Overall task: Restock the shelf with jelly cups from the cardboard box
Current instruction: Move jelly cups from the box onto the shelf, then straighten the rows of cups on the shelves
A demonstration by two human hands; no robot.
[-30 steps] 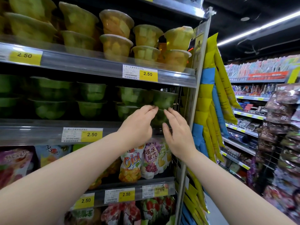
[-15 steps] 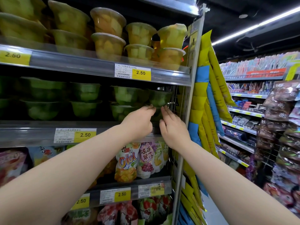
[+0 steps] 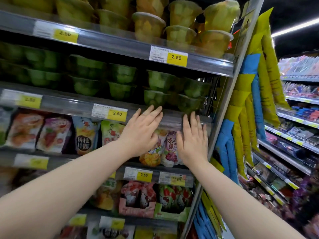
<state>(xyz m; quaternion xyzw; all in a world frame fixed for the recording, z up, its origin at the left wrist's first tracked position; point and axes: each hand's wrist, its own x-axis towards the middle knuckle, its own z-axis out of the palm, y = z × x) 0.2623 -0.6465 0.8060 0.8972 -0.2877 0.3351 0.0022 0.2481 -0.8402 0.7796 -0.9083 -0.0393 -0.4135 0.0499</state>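
The upper price tag [image 3: 176,57] on the upper shelf edge [image 3: 207,64] reads 2.50, with 215g in small print on its white half. The left price tag [image 3: 64,33] on the same edge shows a blurred 2.50. The middle price tag [image 3: 117,113] on the middle shelf edge [image 3: 72,105] and the lower price tag [image 3: 143,175] on the lower shelf edge [image 3: 189,179] also read 2.50. A dark pouch [image 3: 84,138] bears 杨枝 and 露. A purple pouch [image 3: 170,147] bears 冻 and 果.

Strip light [image 3: 296,28] glows above stocked aisle shelves [image 3: 296,120].
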